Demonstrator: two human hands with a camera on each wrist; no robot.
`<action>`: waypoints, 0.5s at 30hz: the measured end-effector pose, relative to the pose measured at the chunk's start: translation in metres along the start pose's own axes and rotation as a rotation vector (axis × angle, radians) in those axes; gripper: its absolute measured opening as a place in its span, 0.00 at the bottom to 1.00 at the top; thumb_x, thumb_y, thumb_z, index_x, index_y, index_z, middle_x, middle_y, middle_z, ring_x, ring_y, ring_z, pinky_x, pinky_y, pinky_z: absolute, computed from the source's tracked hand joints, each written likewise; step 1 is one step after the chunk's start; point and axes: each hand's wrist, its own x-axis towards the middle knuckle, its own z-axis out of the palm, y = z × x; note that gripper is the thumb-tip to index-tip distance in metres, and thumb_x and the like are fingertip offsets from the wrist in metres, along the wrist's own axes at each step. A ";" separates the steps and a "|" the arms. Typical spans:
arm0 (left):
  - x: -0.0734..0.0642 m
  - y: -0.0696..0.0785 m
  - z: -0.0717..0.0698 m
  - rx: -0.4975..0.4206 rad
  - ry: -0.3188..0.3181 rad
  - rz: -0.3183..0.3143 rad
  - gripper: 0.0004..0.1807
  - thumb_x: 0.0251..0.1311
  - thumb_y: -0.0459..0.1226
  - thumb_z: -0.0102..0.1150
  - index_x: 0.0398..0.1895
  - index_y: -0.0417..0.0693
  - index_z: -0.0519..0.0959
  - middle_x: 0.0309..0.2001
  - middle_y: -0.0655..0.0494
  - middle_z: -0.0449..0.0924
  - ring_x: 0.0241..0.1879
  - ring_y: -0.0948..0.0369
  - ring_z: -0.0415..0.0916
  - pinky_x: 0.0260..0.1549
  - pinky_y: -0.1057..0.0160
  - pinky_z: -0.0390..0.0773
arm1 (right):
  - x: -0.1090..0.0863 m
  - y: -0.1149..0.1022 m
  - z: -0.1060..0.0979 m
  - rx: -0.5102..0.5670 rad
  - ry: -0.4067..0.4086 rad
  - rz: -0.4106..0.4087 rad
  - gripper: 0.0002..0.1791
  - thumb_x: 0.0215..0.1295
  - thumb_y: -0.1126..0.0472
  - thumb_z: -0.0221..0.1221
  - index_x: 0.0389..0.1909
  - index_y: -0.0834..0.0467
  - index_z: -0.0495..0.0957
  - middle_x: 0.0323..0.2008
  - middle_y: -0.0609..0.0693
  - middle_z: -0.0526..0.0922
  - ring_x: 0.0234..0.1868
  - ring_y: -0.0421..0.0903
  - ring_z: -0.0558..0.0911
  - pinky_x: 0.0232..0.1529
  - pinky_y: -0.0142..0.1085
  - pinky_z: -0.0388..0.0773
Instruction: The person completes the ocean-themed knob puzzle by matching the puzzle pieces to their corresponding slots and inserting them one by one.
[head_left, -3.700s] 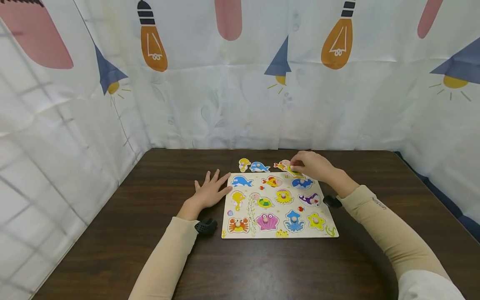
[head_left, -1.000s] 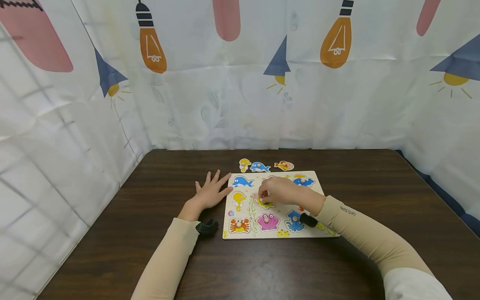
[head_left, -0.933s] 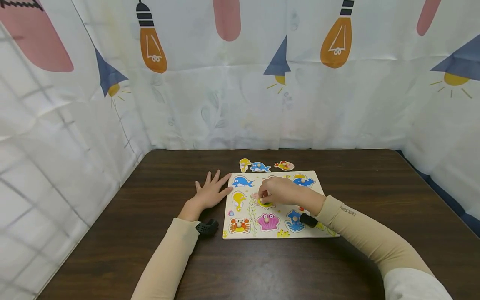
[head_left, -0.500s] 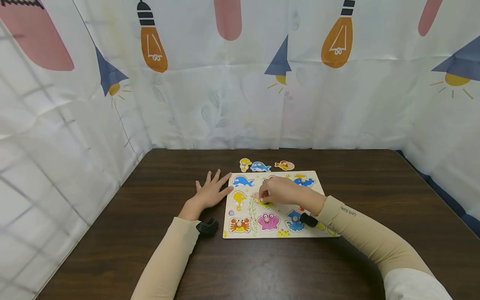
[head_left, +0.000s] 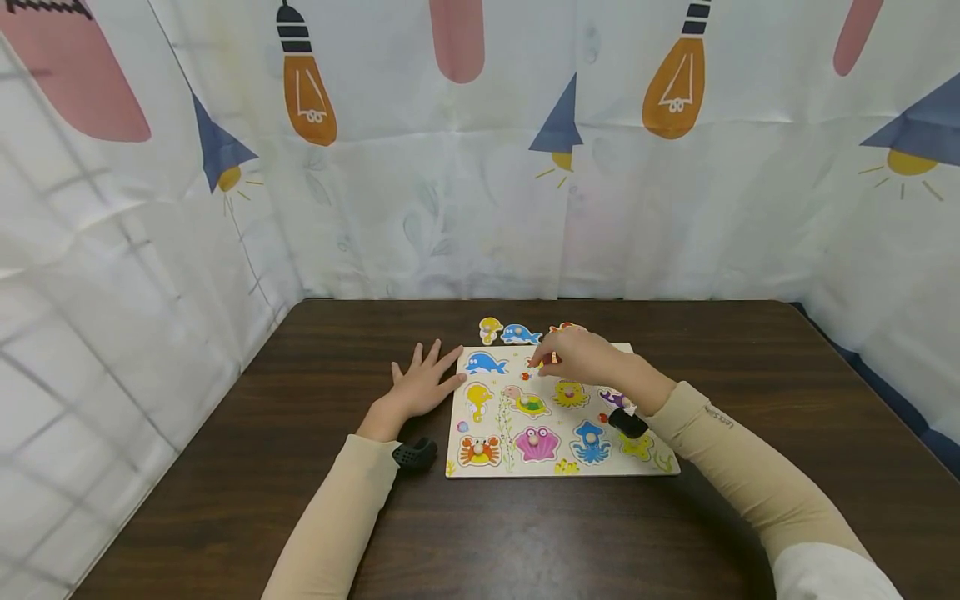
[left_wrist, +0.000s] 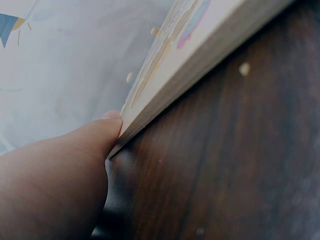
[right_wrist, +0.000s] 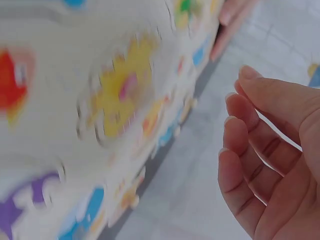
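Observation:
The puzzle board (head_left: 525, 470) lies on the brown table with sea-animal shapes on it. My left hand (head_left: 414, 387) rests spread on the table, thumb and index finger at the board's left edge; the left wrist view shows the thumb (left_wrist: 87, 137) against that edge. My right hand (head_left: 581, 357) is over the board's upper middle, fingers loosely bent and holding nothing in the right wrist view. The turtle (head_left: 527, 402) is in its slot, left of the yellow octopus (head_left: 571, 394). Beyond the far edge lie a seahorse piece (head_left: 490, 330), a blue dolphin piece (head_left: 519, 334) and a fish piece (head_left: 564, 327), partly hidden.
Pink clam (head_left: 536, 443), crab (head_left: 480, 450) and blue squid (head_left: 590, 443) pieces sit in the board's near row. A dark wrist camera (head_left: 628, 422) overhangs the board's right side. White patterned curtains (head_left: 450, 217) hang behind the table.
My right hand took the turtle piece from beyond the board to its slot, let it go, and has moved up and right. My left hand stayed put.

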 end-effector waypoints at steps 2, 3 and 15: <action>0.000 0.000 0.001 0.000 0.002 0.000 0.37 0.78 0.57 0.45 0.84 0.58 0.52 0.82 0.40 0.37 0.79 0.35 0.27 0.64 0.21 0.28 | 0.000 0.007 -0.006 -0.007 0.039 0.012 0.09 0.68 0.61 0.68 0.47 0.57 0.89 0.37 0.45 0.85 0.34 0.42 0.79 0.37 0.36 0.79; 0.000 0.000 0.001 0.000 0.003 -0.001 0.37 0.78 0.57 0.45 0.84 0.58 0.52 0.82 0.40 0.37 0.79 0.35 0.27 0.64 0.21 0.28 | 0.000 0.011 -0.008 -0.006 0.055 0.025 0.09 0.68 0.62 0.68 0.47 0.57 0.89 0.39 0.46 0.86 0.35 0.43 0.79 0.38 0.37 0.80; 0.001 0.002 0.003 0.005 0.009 -0.005 0.37 0.78 0.57 0.45 0.84 0.58 0.52 0.82 0.40 0.38 0.79 0.35 0.27 0.64 0.21 0.28 | 0.000 0.046 -0.024 0.101 0.144 0.183 0.10 0.73 0.63 0.62 0.49 0.61 0.87 0.43 0.53 0.87 0.38 0.48 0.81 0.42 0.43 0.81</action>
